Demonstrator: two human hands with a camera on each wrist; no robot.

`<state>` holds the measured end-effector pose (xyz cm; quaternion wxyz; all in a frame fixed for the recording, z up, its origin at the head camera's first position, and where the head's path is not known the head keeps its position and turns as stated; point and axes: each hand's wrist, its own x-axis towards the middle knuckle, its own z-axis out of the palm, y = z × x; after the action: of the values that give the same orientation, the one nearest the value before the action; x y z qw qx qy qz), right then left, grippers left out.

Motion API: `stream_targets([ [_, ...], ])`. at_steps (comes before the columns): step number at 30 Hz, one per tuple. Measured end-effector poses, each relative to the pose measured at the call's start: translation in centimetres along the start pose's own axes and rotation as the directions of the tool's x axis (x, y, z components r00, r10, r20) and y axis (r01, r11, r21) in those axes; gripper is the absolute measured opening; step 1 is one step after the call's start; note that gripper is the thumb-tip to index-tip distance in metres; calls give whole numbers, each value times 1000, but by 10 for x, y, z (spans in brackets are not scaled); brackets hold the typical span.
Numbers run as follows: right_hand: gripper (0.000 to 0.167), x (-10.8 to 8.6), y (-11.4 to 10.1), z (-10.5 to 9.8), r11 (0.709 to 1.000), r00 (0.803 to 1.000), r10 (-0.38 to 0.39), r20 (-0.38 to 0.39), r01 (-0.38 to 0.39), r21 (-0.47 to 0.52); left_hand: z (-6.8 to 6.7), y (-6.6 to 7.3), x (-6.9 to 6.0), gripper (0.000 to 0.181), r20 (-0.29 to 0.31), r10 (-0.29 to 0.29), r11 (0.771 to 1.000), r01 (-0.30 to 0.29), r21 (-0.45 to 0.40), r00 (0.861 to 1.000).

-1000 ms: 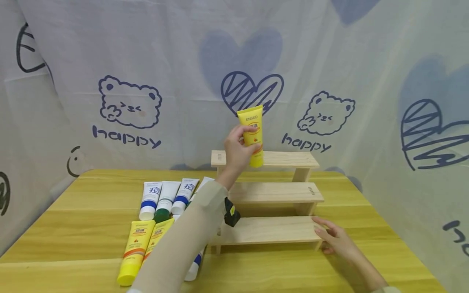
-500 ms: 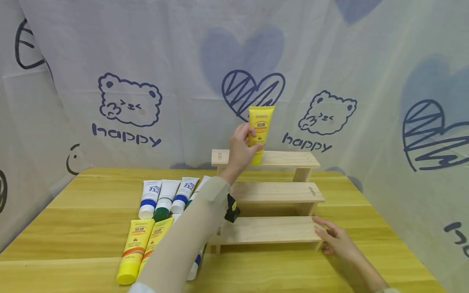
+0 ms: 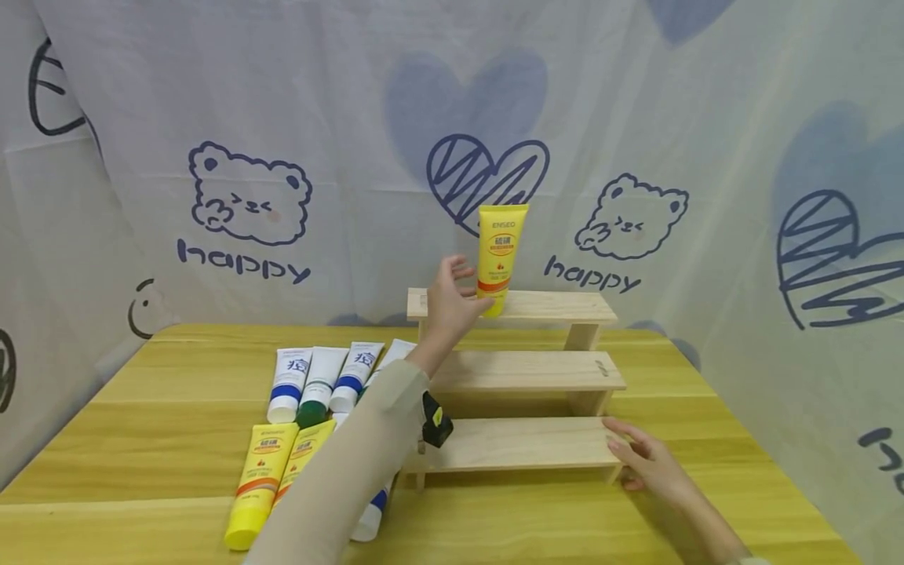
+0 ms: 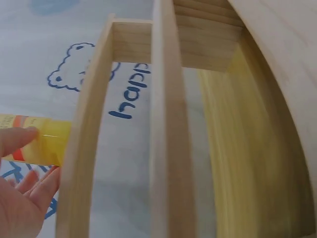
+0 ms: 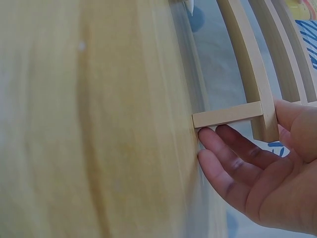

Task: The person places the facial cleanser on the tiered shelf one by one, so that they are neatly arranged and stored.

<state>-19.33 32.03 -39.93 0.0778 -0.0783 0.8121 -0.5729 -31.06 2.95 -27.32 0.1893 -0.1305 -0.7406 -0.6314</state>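
The left grip [image 3: 452, 306], loose and holding nothing, is beside the yellow tube [image 3: 500, 251] upright on the wooden rack's top step [image 3: 561, 306]; the right grip [image 3: 651, 467] holds the lowest step's end [image 3: 530, 443]. A sleeve [image 3: 339, 471] partly hides tubes [image 3: 262, 482] on the tabletop [image 3: 134, 455].

Yellow tube [image 3: 502, 251] upright on top wooden shelf [image 3: 565, 305]

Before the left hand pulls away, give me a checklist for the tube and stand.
1. Yellow tube upright, cap down, on the top shelf: ok.
2. Cap fully supported: cannot tell; it sits near the front edge in the head view.
3. Left hand clear of the tube: cannot tell; its thumb overlaps it.
4. Right hand at the bottom shelf: ok, at its right end.
5. Other yellow tubes lying on the table: ok.
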Motion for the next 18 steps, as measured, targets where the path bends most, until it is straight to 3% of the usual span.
stream_targets([
  [3, 51, 0, 0, 0, 1000, 1000, 15, -5, -15, -11, 0, 2, -1, 59, 17, -55, 997, 54, 45, 998],
  [7, 52, 0, -1, 1, 999, 1000, 26, -16, -26, -30, 9, 2, 2, 52, 35, -52, 995, 49, 83, 998],
  [18, 52, -1, 0, 1, 1000, 1000, 22, -11, -22, -7, 60, 6, 9, 53, 43, -73, 995, 70, 73, 996],
])
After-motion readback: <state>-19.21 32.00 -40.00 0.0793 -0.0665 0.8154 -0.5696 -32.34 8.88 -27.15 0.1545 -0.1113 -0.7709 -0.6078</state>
